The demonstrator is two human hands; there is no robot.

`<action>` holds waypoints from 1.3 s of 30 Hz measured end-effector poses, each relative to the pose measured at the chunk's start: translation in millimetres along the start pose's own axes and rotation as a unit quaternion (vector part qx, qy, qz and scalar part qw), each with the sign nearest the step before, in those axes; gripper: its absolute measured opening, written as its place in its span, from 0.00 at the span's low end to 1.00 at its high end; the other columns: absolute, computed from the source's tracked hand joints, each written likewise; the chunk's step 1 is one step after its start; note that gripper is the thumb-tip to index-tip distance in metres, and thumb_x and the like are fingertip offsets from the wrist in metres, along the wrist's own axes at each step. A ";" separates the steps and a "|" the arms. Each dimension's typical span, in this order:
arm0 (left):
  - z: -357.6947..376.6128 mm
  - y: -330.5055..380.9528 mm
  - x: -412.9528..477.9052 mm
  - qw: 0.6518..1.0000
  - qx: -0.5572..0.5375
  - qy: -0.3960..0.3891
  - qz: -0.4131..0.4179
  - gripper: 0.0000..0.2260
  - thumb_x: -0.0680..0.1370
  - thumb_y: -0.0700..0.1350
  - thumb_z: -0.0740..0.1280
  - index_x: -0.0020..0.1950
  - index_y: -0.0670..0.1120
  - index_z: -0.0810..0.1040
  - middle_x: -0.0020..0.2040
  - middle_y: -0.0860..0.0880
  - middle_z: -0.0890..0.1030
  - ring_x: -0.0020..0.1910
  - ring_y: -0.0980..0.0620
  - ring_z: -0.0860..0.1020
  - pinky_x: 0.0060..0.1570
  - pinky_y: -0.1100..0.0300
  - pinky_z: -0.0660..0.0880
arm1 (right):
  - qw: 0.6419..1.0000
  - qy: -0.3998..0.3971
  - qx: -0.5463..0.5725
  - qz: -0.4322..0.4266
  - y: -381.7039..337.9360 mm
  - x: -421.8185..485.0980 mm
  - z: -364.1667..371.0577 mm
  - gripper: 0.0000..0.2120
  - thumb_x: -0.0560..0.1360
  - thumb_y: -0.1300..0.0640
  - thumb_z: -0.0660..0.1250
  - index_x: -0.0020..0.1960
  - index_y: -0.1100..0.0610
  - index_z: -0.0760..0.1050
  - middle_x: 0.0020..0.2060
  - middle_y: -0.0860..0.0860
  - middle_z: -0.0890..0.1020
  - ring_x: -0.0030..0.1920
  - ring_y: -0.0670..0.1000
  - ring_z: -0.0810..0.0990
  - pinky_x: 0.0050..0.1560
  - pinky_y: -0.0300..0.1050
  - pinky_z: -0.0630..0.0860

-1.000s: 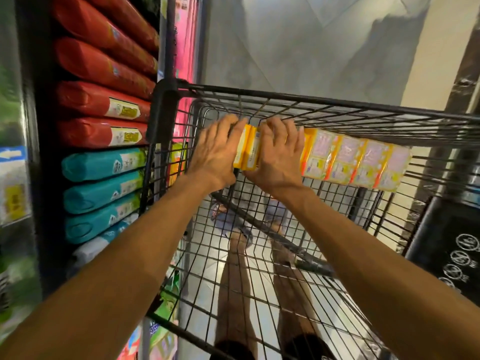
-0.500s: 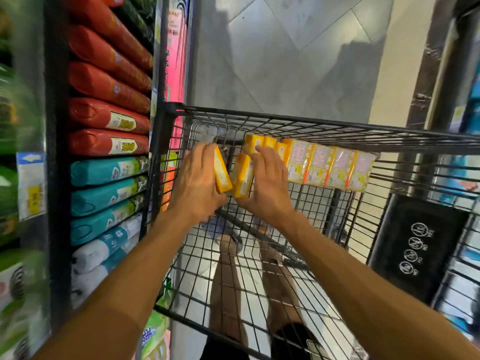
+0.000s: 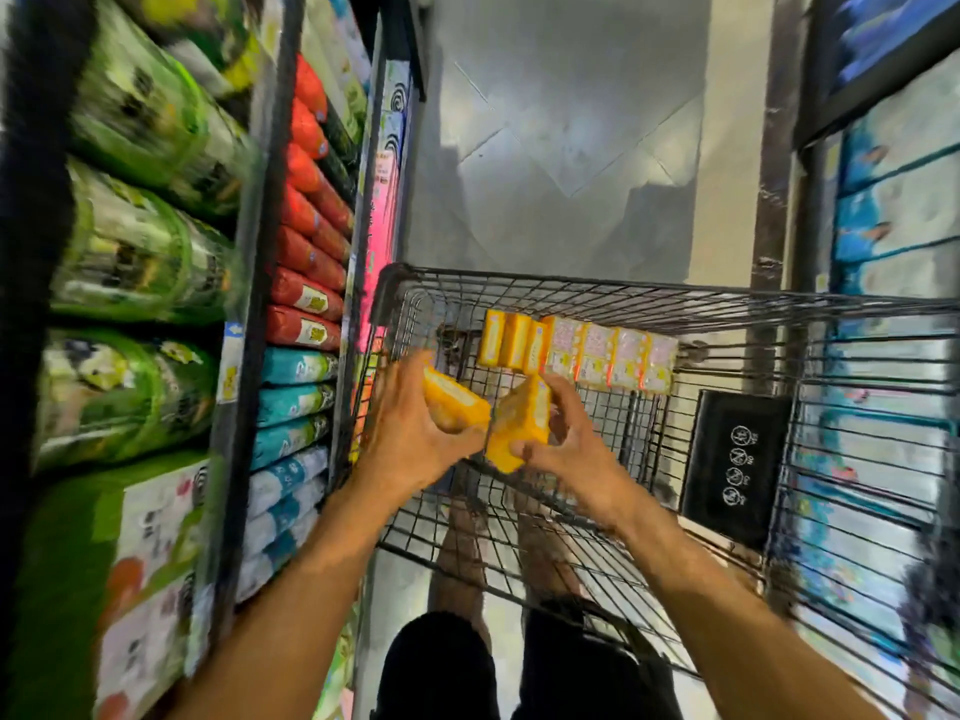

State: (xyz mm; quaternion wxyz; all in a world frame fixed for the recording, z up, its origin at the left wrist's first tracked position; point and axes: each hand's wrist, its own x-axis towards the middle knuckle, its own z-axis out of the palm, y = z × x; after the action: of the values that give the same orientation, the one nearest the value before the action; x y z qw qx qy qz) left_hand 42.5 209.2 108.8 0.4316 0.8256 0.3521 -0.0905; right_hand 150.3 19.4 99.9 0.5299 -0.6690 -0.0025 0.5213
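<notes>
A black wire shopping cart (image 3: 597, 288) stands in front of me. A row of yellow and pink packets (image 3: 576, 350) stands upright against its far wall. My left hand (image 3: 410, 439) grips one yellow packet (image 3: 457, 405), lifted above the cart floor and tilted. My right hand (image 3: 566, 449) holds a second yellow packet (image 3: 519, 423) just to the right of it. Both packets hang apart from the row, nearer to me. The picture is blurred by motion.
Shelves on the left hold red packs (image 3: 306, 293), teal packs (image 3: 296, 397) and green packs (image 3: 135, 252). A black sign plate (image 3: 735, 459) hangs inside the cart at right. Blue goods fill the right shelf (image 3: 898, 210). A grey tiled aisle floor (image 3: 561, 148) lies ahead. My legs show beneath the cart.
Both hands drew two yellow packets away from the left end of the row, towards me and lower. The camera tilted, showing more of the left shelves.
</notes>
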 end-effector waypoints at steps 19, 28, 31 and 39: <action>-82.7 37.6 -148.6 0.916 -0.392 0.000 -0.082 0.17 0.81 0.43 0.70 0.68 0.54 0.73 0.59 0.46 0.81 0.52 0.47 0.84 0.45 0.53 0.84 | 0.953 -0.008 0.303 0.004 -76.3 -146.9 27.2 0.27 0.61 0.68 0.75 0.60 0.65 0.74 0.56 0.64 0.85 0.56 0.68 0.85 0.47 0.62 0.85; -71.2 49.2 -236.8 0.846 -0.506 0.117 -0.122 0.16 0.74 0.41 0.76 0.61 0.41 0.80 0.54 0.41 0.86 0.51 0.43 0.86 0.47 0.50 0.84 | 0.987 0.016 0.160 -0.024 -73.0 -214.3 24.9 0.17 0.78 0.64 0.71 0.65 0.63 0.76 0.58 0.62 0.85 0.60 0.63 0.84 0.64 0.66 0.79; -55.6 58.0 -276.9 0.820 -0.529 0.179 -0.128 0.12 0.76 0.40 0.75 0.58 0.43 0.81 0.51 0.44 0.88 0.49 0.46 0.87 0.45 0.54 0.84 | 0.992 -0.015 0.119 -0.041 -71.9 -233.0 24.5 0.10 0.78 0.65 0.70 0.60 0.62 0.79 0.52 0.60 0.87 0.52 0.57 0.87 0.58 0.57 0.83; -6.8 61.6 -391.0 0.735 -0.582 0.316 -0.145 0.10 0.75 0.40 0.75 0.56 0.45 0.81 0.48 0.47 0.88 0.49 0.47 0.86 0.46 0.52 0.83 | 0.989 -0.127 0.022 -0.067 -53.7 -275.4 26.3 0.04 0.77 0.66 0.70 0.52 0.61 0.81 0.44 0.56 0.88 0.42 0.51 0.88 0.39 0.44 0.84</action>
State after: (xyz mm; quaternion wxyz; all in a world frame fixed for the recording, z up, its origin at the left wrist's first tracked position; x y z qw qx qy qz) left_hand -205.5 -5.7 330.1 0.6733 0.3329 0.5680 0.3366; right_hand 35.6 -91.5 332.3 0.5732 -0.5841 -0.1032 0.5654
